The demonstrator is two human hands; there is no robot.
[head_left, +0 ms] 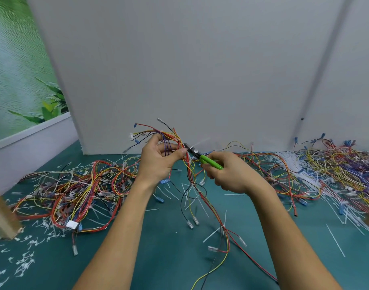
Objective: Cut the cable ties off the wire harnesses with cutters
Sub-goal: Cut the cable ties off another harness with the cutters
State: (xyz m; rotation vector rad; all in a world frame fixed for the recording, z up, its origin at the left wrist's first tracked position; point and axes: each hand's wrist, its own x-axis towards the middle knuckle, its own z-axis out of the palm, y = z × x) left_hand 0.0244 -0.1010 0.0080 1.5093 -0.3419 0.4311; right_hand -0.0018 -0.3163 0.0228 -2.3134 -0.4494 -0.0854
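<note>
My left hand grips a wire harness of red, yellow, purple and black wires, lifted above the green mat. The wires fan out above my fingers and trail down to the mat between my arms. My right hand holds green-handled cutters. Their dark jaws point left and touch the harness right beside my left thumb. A white cable tie sticks out near the jaws. Whether the jaws are around it I cannot tell.
A tangled pile of harnesses lies on the mat at the left, another pile at the right with loose white ties. Cut tie scraps litter the front left. A wooden post stands at the left edge. A grey panel rises behind.
</note>
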